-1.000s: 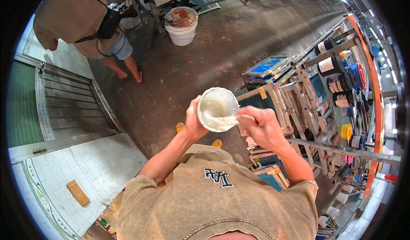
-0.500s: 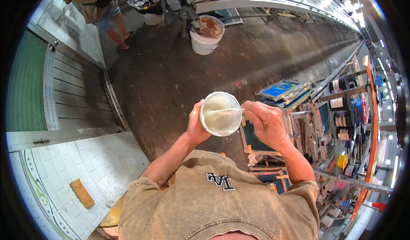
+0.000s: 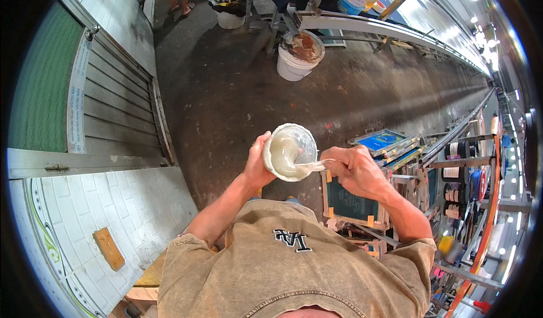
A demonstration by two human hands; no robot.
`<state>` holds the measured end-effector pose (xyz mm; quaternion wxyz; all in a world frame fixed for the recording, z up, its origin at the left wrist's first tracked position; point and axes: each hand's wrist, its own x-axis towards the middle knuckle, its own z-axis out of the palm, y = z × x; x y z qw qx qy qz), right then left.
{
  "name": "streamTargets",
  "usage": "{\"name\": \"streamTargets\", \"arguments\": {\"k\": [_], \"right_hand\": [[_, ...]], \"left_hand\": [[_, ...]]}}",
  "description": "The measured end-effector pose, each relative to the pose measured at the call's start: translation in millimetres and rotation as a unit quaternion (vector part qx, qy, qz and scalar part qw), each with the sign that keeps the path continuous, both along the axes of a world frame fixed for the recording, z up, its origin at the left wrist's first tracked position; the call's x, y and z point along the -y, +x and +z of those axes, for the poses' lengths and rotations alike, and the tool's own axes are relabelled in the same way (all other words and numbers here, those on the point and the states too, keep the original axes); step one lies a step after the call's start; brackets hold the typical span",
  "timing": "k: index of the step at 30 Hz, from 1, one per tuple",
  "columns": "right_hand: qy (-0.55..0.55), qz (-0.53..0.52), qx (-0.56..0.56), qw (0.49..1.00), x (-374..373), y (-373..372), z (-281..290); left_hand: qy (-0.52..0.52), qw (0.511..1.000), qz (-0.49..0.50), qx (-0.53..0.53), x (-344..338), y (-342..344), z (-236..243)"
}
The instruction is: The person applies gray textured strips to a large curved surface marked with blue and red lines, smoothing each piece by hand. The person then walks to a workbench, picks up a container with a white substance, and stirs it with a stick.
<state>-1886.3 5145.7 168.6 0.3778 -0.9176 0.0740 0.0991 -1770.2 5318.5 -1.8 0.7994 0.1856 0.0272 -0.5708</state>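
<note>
My left hand (image 3: pixel 258 164) is wrapped round the side of a round tub (image 3: pixel 306 142) with a white-crusted rim, held in front of my chest. Inside, thick off-white paste (image 3: pixel 282 150) lies toward the left and near side, leaving a smeared wall bare on the right. In my right hand (image 3: pixel 360 172), the fingers pinch a thin stirring stick (image 3: pixel 311 166) coated with the same paste. Its tip dips into the paste across the tub's near right rim. The end inside my fist is hidden.
A paint-stained white bucket (image 3: pixel 293 69) stands on the dark floor (image 3: pixel 226 92) ahead, by a metal frame. Stacked screen frames (image 3: pixel 384 143) and a cluttered rack (image 3: pixel 458 165) are at right. A door (image 3: pixel 119 97) and white brick-patterned wall (image 3: pixel 136 205) run along the left.
The stick has moved from mid-tub to the near rim, and the paste has shifted left and nearer. The view has turned; the person at upper left now shows only by the legs.
</note>
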Motion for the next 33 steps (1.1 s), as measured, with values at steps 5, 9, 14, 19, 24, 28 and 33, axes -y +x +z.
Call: {"name": "streamTargets", "arguments": {"k": [5,9,14,19,24,28,33], "right_hand": [[-0.077,-0.050,0.208,0.974,4,19,-37],[-0.245,0.044,0.206,0.946,35,32,-23],[0.018,0.073,0.103,0.992,74,35,-19],[-0.024,0.008,0.256,0.966,98,65,-44],[-0.159,0.094,0.250,0.951,137,75,-29],[0.043,0.094,0.117,0.988,154,77,-20],[-0.052,0.060,0.359,0.930,143,101,-57]], "left_hand": [[0.027,0.996,0.013,0.082,13,5,15],[0.049,0.981,0.056,0.179,29,10,15],[0.009,0.995,0.081,0.049,55,19,-9],[0.028,0.992,0.114,0.042,93,23,11],[0.047,0.985,0.153,0.065,117,32,36],[0.057,0.984,0.152,0.072,119,40,25],[0.047,0.988,0.141,0.030,128,49,33]]}}
